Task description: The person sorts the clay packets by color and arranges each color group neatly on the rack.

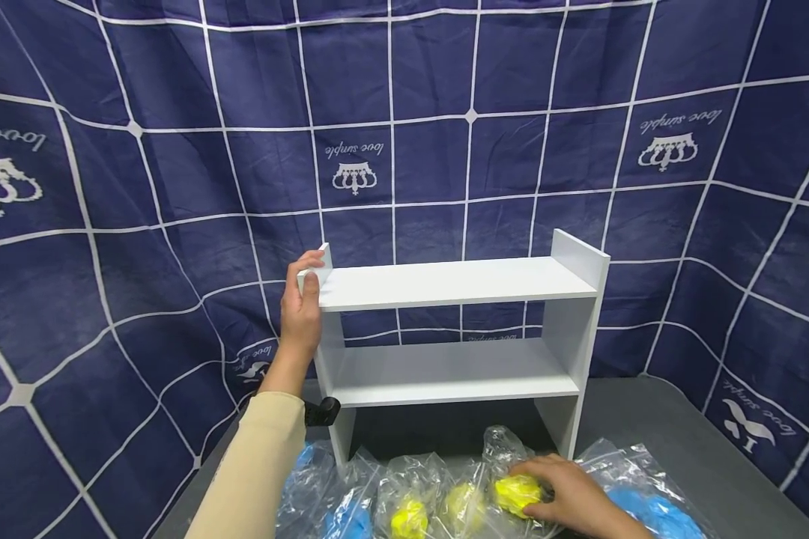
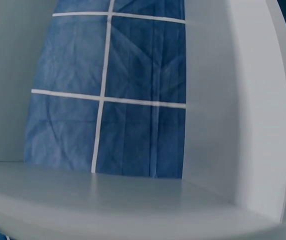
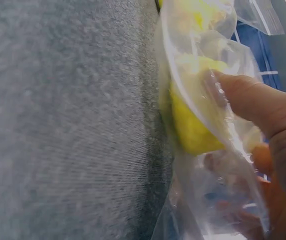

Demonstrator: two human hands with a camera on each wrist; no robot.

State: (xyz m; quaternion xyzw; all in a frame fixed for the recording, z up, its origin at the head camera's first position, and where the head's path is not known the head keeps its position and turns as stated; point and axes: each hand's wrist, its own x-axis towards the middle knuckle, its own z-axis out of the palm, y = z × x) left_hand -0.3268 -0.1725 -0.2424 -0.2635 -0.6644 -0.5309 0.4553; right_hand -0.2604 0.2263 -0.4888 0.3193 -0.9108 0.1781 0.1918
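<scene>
A white two-tier shelf (image 1: 455, 374) stands upright on the dark grey surface. My left hand (image 1: 301, 307) grips the upper front end of its left side panel, thumb in front and fingers round the outer side. In the left wrist view, the shelf's boards (image 2: 213, 115) fill most of the picture. Low at the right, my right hand (image 1: 566, 490) holds a clear plastic bag with a crumpled yellow bundle (image 1: 516, 494) inside. The right wrist view shows the thumb (image 3: 243, 97) pressed on the bag over the yellow bundle (image 3: 195, 122), with the other fingers seen behind the plastic.
Several more clear bags lie in a row before the shelf. Two hold yellow bundles (image 1: 410, 518), others blue ones, such as the blue bundle (image 1: 654, 513) at the right. A navy curtain (image 1: 431, 82) with white grid lines hangs behind and at both sides.
</scene>
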